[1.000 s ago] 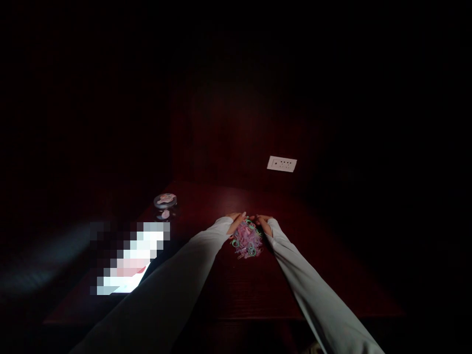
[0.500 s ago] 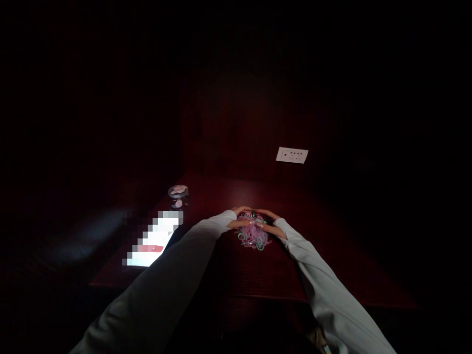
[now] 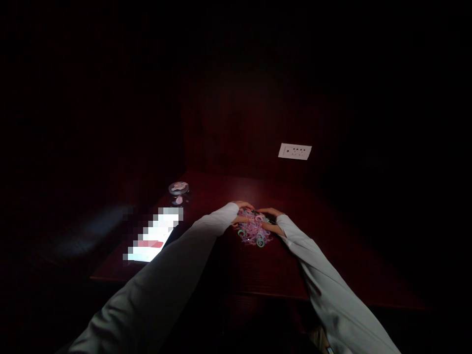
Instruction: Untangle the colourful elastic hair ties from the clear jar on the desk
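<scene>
As two white sleeves [image 3: 332, 285] reach over a dark red table [image 3: 254, 275], a heap of coloured bands [image 3: 253, 234] lies between the left hand [image 3: 242, 205] and the right hand [image 3: 276, 213], about equally near; their fingers [image 3: 267, 211] curl around it, whether gripping cannot be told

This is a dim indoor room with a desk-like table [image 3: 354, 268] of dark red-brown wood, pushed up to a reddish wall [image 3: 228, 137]. A white electrical socket plate [image 3: 295, 151] is fixed to that wall above the table's far edge. A glowing screen [image 3: 154, 236] lies by the left edge, a lidded jar [image 3: 179, 194] near the far left corner. Home or office, I cannot tell.
</scene>
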A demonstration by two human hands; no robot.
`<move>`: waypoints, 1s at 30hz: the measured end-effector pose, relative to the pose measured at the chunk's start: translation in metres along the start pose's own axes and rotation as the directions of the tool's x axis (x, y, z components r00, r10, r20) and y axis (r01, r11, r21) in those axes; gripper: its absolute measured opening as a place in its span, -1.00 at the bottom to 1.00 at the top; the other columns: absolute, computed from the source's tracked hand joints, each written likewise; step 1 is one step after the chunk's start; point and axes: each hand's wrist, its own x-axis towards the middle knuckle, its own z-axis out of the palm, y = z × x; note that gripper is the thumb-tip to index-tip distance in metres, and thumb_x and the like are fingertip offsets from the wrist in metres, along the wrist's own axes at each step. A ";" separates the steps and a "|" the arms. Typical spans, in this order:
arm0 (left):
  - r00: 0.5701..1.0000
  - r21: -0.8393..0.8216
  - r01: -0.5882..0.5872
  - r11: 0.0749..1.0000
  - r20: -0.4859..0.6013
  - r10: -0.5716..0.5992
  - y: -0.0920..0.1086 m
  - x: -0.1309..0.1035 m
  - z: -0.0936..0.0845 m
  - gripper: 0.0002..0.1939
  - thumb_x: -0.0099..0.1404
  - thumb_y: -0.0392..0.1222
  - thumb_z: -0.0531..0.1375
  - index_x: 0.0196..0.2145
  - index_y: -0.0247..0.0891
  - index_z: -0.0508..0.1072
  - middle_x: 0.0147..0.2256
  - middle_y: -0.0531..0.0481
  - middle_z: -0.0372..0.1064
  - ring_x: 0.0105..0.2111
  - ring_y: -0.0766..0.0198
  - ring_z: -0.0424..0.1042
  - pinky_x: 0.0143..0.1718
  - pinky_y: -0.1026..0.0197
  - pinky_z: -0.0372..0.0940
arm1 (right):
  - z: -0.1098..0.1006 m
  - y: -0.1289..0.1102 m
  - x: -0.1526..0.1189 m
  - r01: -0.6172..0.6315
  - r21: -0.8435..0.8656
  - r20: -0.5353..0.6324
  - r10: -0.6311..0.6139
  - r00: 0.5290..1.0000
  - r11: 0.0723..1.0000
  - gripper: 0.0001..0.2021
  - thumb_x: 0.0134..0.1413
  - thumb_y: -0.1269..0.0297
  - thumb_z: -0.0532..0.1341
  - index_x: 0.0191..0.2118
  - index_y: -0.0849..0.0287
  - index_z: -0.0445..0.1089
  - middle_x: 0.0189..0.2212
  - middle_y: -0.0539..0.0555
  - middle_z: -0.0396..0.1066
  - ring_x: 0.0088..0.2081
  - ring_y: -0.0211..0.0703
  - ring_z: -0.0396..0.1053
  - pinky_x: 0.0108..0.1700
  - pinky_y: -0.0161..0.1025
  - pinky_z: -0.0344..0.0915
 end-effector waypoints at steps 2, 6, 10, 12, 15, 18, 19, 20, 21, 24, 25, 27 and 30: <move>0.999 0.043 -0.030 0.999 -0.027 0.031 0.004 0.001 0.000 -0.62 0.20 -0.21 0.42 0.00 -0.25 0.62 0.00 -0.12 0.58 -0.04 0.10 0.54 0.06 0.10 0.45 | 0.001 -0.001 0.000 -0.017 -0.001 -0.011 0.017 1.000 1.000 -0.57 -0.03 0.15 0.42 0.01 0.11 0.64 -0.03 0.17 0.64 -0.02 0.07 0.56 0.12 0.00 0.45; 0.996 0.091 -0.065 0.994 -0.060 0.070 0.007 0.005 0.002 -0.72 0.22 -0.22 0.40 -0.09 -0.24 0.64 -0.07 -0.08 0.59 -0.10 0.15 0.54 -0.01 0.15 0.45 | 0.003 -0.002 0.002 -0.033 0.020 -0.036 0.034 0.999 0.999 -0.60 -0.03 0.15 0.40 -0.04 0.14 0.64 -0.12 0.15 0.65 -0.11 0.05 0.57 0.00 -0.07 0.50; 0.986 0.113 -0.058 0.992 -0.146 0.074 0.007 0.010 0.001 -0.79 0.23 -0.25 0.38 -0.15 -0.24 0.65 -0.13 -0.05 0.58 -0.15 0.18 0.53 -0.06 0.17 0.44 | 0.001 0.003 0.006 -0.029 0.023 -0.086 0.031 0.996 0.999 -0.62 -0.01 0.14 0.37 -0.05 0.15 0.62 -0.22 0.11 0.64 -0.21 -0.01 0.56 -0.10 -0.12 0.50; 0.978 0.104 -0.070 0.992 -0.189 0.088 0.009 0.011 0.000 -0.81 0.23 -0.27 0.37 -0.17 -0.25 0.64 -0.15 -0.06 0.57 -0.15 0.18 0.52 -0.04 0.16 0.43 | -0.001 0.004 0.008 -0.005 -0.018 -0.153 0.003 0.988 1.000 -0.65 0.01 0.14 0.35 -0.07 0.13 0.61 -0.18 0.12 0.64 -0.19 0.00 0.56 -0.08 -0.10 0.50; 0.958 0.088 -0.108 0.990 -0.255 0.128 0.013 0.011 -0.002 -0.83 0.25 -0.27 0.36 -0.16 -0.25 0.62 -0.13 -0.08 0.55 -0.10 0.15 0.51 -0.01 0.14 0.43 | -0.004 -0.001 0.010 0.056 -0.142 -0.274 -0.094 0.957 0.988 -0.66 0.07 0.15 0.31 -0.04 0.12 0.60 -0.09 0.17 0.61 -0.08 0.03 0.54 0.05 -0.04 0.48; 0.951 0.119 -0.146 0.982 -0.256 0.172 0.017 0.009 0.001 -0.80 0.28 -0.28 0.32 -0.11 -0.24 0.59 -0.05 -0.10 0.53 -0.01 0.12 0.50 0.09 0.10 0.41 | -0.003 -0.010 0.009 0.115 -0.270 -0.289 -0.194 0.937 0.956 -0.66 0.16 0.22 0.24 0.03 0.10 0.57 -0.06 0.20 0.58 -0.01 0.08 0.49 0.15 0.03 0.43; 0.956 0.142 -0.157 0.977 -0.227 0.186 0.018 0.007 0.002 -0.77 0.28 -0.29 0.31 -0.09 -0.23 0.58 -0.02 -0.11 0.53 0.02 0.11 0.49 0.14 0.09 0.39 | -0.001 -0.013 0.009 0.133 -0.299 -0.264 -0.216 0.940 0.945 -0.66 0.19 0.25 0.22 0.05 0.09 0.57 -0.04 0.20 0.57 0.01 0.09 0.47 0.17 0.05 0.42; 0.962 0.170 -0.164 0.972 -0.189 0.195 0.019 0.005 0.004 -0.74 0.28 -0.30 0.31 -0.06 -0.22 0.57 0.00 -0.11 0.52 0.04 0.09 0.48 0.18 0.07 0.37 | 0.001 -0.015 0.009 0.150 -0.323 -0.229 -0.231 0.946 0.935 -0.65 0.21 0.27 0.20 0.07 0.07 0.56 -0.03 0.21 0.56 0.03 0.11 0.46 0.18 0.07 0.40; 0.969 0.202 -0.167 0.965 -0.146 0.198 0.020 0.003 0.006 -0.71 0.27 -0.30 0.31 -0.04 -0.22 0.57 0.02 -0.12 0.52 0.07 0.08 0.47 0.21 0.06 0.36 | 0.004 -0.017 0.008 0.164 -0.339 -0.190 -0.238 0.953 0.926 -0.65 0.22 0.28 0.19 0.08 0.05 0.56 -0.02 0.22 0.55 0.03 0.13 0.45 0.19 0.08 0.40; 0.983 0.300 -0.136 0.944 -0.080 0.167 0.024 -0.008 0.005 -0.65 0.26 -0.25 0.32 0.02 -0.20 0.54 0.09 -0.14 0.50 0.13 0.01 0.44 0.25 0.01 0.32 | 0.013 -0.018 0.007 0.203 -0.334 -0.103 -0.249 0.963 0.920 -0.62 0.24 0.23 0.23 0.14 0.03 0.52 -0.01 0.22 0.54 0.04 0.16 0.44 0.20 0.13 0.39; 0.986 0.331 -0.116 0.937 -0.075 0.149 0.026 -0.012 0.002 -0.64 0.28 -0.19 0.33 0.04 -0.19 0.54 0.11 -0.15 0.50 0.14 -0.03 0.42 0.27 -0.02 0.31 | 0.015 -0.018 0.006 0.217 -0.311 -0.096 -0.258 0.961 0.925 -0.60 0.23 0.19 0.26 0.17 0.02 0.51 0.01 0.22 0.53 0.05 0.16 0.45 0.21 0.14 0.39; 0.990 0.364 -0.085 0.928 -0.077 0.121 0.030 -0.018 -0.005 -0.58 0.28 -0.12 0.35 0.09 -0.19 0.53 0.11 -0.17 0.50 0.16 -0.09 0.40 0.29 -0.08 0.27 | 0.016 -0.017 0.003 0.238 -0.242 -0.107 -0.269 0.957 0.941 -0.54 0.20 0.10 0.32 0.20 0.01 0.48 0.06 0.20 0.51 0.09 0.14 0.45 0.23 0.11 0.38; 0.991 0.317 -0.051 0.947 -0.098 0.086 0.033 -0.022 -0.014 -0.49 0.27 -0.13 0.36 0.18 -0.11 0.51 0.09 -0.11 0.51 0.17 -0.06 0.39 0.30 -0.08 0.26 | 0.009 -0.015 -0.003 0.205 -0.138 -0.182 -0.228 0.956 0.969 -0.47 0.15 -0.06 0.35 0.19 0.02 0.48 0.12 0.20 0.49 0.14 0.12 0.44 0.22 0.06 0.39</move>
